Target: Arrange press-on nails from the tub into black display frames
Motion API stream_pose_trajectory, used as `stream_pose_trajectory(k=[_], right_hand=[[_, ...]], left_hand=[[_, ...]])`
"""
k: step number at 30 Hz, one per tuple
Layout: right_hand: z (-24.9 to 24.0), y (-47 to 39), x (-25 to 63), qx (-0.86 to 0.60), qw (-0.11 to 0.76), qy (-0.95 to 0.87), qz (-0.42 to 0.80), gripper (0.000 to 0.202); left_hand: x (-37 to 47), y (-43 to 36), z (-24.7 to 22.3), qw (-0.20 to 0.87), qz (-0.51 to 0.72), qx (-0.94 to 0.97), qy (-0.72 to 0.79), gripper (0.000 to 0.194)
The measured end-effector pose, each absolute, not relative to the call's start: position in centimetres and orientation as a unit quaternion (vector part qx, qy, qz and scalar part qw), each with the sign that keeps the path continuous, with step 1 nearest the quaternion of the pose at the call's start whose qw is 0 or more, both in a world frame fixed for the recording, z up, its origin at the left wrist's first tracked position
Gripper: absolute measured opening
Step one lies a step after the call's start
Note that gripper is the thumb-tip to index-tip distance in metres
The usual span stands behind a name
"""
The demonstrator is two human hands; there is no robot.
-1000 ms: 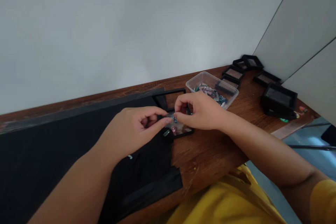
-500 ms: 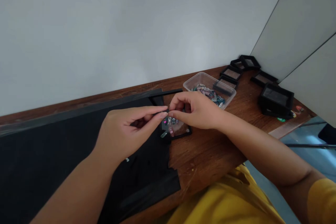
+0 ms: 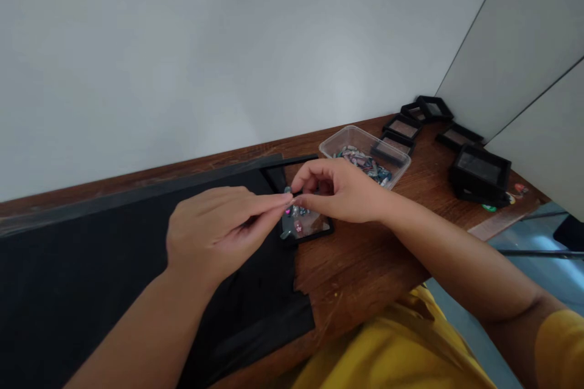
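Observation:
My left hand comes in from the left, its thumb and index finger pressed together. Against those fingertips, my right hand holds thumb and index finger in a pinch, the other fingers curled. Whatever lies between the fingertips is too small and covered to name. Just below them is an opened black-framed case with a clear film, partly hidden by my hands. Several decorated press-on nails, pink, clear and dark, rest on its film.
Behind my right hand stands a clear plastic box holding many loose coloured nails. More black-framed cases lie at the right along the wall. A black mat covers the left of the wooden table.
My left hand has turned over slightly, and its thumb and index finger have closed together at the right fingertips. My right hand has barely moved.

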State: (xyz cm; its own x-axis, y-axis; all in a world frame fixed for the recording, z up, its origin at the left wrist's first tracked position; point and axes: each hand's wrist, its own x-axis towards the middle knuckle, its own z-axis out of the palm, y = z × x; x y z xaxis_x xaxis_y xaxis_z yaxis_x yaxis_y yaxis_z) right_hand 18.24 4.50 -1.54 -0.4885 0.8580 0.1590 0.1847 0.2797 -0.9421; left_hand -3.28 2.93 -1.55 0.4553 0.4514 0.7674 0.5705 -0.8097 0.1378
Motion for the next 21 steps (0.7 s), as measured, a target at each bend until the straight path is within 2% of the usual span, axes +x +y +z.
stream_pose_trajectory(k=[2, 7, 14, 21], right_hand=[[-1.5, 4.48, 18.21, -0.358, 0.356, -0.702, 0.501, 0.008], [-1.39, 4.51, 18.45, -0.313, 0.354, -0.701, 0.534, 0.026], [-1.24, 4.19, 18.4, -0.287, 0.366, -0.696, 0.547, 0.033], [-1.41, 4.25, 18.33, -0.247, 0.371, -0.673, 0.59, 0.024]], left_hand=[[-3.36, 2.86, -1.58, 0.073, -0.431, -0.85, -0.293, 0.016], [-3.41, 2.74, -1.78, 0.056, -0.444, -0.847, -0.289, 0.017], [-3.15, 2.64, -1.35, 0.06, -0.46, -0.839, -0.285, 0.022], [-3.06, 2.92, -0.94, 0.152, -0.449, -0.847, -0.242, 0.017]])
